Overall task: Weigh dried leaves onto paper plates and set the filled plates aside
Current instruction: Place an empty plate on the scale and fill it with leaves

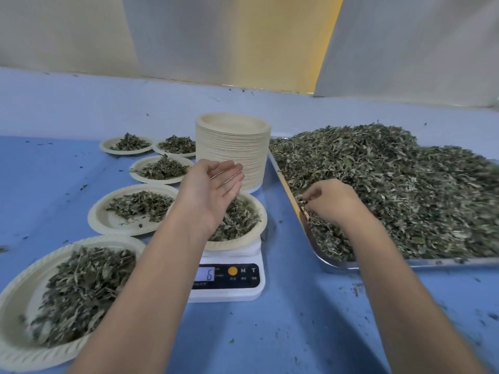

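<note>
Currently: one plate on the scale, five set aside.
Left, five filled plates (16,300) lie on the table (297,333). At centre, one scale (229,290), display reading 6, carries a sixth plate (253,233) of leaves; the left hand (213,190) hovers above it, palm up, fingers relaxed, empty. One stack of empty plates (232,147) stands behind. Right, the right hand (332,203) pinches dried leaves (391,184) in one heaped tray (432,263).

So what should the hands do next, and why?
Probably carry that pinch over to the plate: the right hand is pinching dried leaves at the tray edge, and the plate sits on the scale with the left hand open above it. The weighing looks unfinished.
</note>
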A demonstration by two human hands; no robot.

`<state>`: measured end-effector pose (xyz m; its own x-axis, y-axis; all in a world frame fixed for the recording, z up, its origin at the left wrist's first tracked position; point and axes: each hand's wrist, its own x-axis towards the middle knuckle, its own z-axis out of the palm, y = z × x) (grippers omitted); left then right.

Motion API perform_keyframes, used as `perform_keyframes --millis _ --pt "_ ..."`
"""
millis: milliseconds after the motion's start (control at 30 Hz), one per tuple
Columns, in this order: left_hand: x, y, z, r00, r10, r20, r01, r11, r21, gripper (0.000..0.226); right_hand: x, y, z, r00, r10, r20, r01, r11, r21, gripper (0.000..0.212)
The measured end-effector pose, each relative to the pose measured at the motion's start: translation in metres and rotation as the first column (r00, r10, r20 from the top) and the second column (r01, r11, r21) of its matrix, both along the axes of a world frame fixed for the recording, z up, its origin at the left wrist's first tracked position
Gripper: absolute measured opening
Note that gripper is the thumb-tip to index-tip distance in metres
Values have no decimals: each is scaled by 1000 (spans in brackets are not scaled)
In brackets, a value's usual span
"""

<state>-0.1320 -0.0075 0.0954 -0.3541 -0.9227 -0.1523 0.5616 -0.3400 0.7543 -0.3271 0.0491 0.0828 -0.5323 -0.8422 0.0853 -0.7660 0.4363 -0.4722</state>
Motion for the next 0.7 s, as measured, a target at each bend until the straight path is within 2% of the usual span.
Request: perform_keyframes --millis 100,200,267,467,567,700 --pt "-6 2 1 1000 -9 -2 9 1000 12 26 -11 8 -7 995 -18 -95 37 978 205 17" --pt "-15 6 2 999 -38 7 37 999 19 26 -14 10 -12 996 11 -93 19 949 315 21" --pt "-20 8 2 999 -47 9 47 999 22 26 -14 11 -15 998 2 -64 18 951 310 20" --pt "-21 9 3 999 -45 10 44 999 20 25 -20 10 -19 992 -107 -62 115 983 144 17" --pt "-18 9 3 999 -42 9 42 999 28 25 -22 11 -19 992 -106 -61 115 980 162 15" --pt "-12 6 2 1000 -24 -6 24 999 29 25 -18 12 -21 999 -18 -29 23 980 199 25"
